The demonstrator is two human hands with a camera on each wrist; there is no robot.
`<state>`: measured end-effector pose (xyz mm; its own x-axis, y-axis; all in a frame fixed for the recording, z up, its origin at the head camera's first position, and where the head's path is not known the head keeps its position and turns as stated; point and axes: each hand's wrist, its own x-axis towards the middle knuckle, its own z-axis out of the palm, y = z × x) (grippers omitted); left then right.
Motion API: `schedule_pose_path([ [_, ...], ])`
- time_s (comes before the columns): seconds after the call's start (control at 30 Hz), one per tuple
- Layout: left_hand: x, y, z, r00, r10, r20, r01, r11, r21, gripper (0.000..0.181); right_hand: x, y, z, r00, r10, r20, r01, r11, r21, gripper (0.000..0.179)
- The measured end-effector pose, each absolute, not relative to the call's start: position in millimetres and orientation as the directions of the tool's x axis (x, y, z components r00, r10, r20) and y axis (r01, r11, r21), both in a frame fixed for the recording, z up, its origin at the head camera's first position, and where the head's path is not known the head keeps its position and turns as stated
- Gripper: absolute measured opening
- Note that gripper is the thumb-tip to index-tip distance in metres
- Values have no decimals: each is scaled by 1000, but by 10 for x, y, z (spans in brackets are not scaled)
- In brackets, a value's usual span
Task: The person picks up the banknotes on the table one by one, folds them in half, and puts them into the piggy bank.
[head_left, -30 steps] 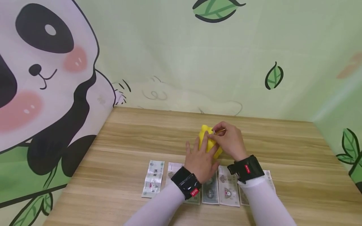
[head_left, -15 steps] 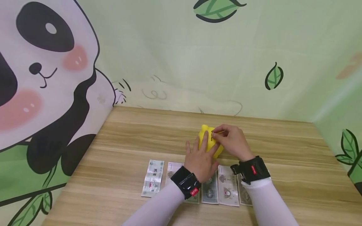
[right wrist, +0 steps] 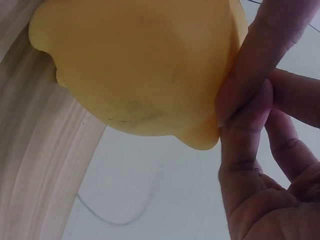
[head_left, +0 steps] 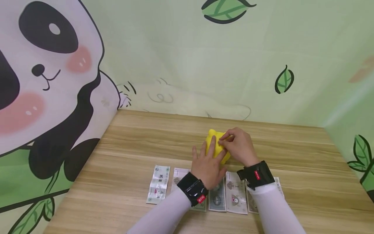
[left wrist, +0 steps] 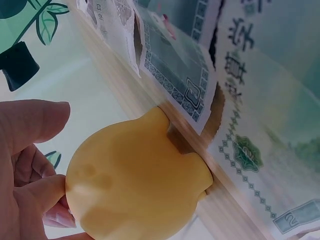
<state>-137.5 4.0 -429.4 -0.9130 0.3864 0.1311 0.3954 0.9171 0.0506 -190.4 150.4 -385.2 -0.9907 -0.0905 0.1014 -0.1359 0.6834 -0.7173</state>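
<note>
Yellow figure [head_left: 218, 148] sits near the back edge of the worktop [head_left: 140, 136] under a splayed left hand [head_left: 206, 169]; the right hand [head_left: 241, 148] pinches against it, anything grasped hidden. Lopsided pressing could tip it toward banknotes [head_left: 236, 195] nearer the front edge; open room stretches sideways.

Yellow rounded object [head_left: 218, 148], right there on the wooden table [head_left: 122, 143], and it is met by both hands!
From one side it is touched by the spread fingers of the left hand [head_left: 206, 169]; at its right, the bunched fingertips of the right hand [head_left: 241, 146] are set against it. Nearer the camera, printed notes [head_left: 158, 184] are laid in a row, partly hidden by the sleeves [head_left: 268, 204], and both wrists are wrapped in black bands [head_left: 193, 189].
</note>
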Motion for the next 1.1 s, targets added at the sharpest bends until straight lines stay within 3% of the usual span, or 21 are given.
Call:
schedule_pose_path([
  [0.33,-1363,44,-4281,-912,393,119,401,914,53,67,-1918,1510,-3840,-992,-107,65,-121,699,-705,7],
  [0.7,-1369,34,-4281,-913,386,131,396,916,61,68,-1881,1480,-3865,-984,-140,111,-178,718,-673,15],
  [0.97,-1374,45,-4285,-914,387,124,396,916,63,68,-1881,1486,-3912,-985,-140,98,-168,690,-704,22],
  [1.1,-1373,46,-4283,-914,389,120,397,916,56,68,-1873,1484,-3923,-986,-137,100,-166,667,-726,16],
])
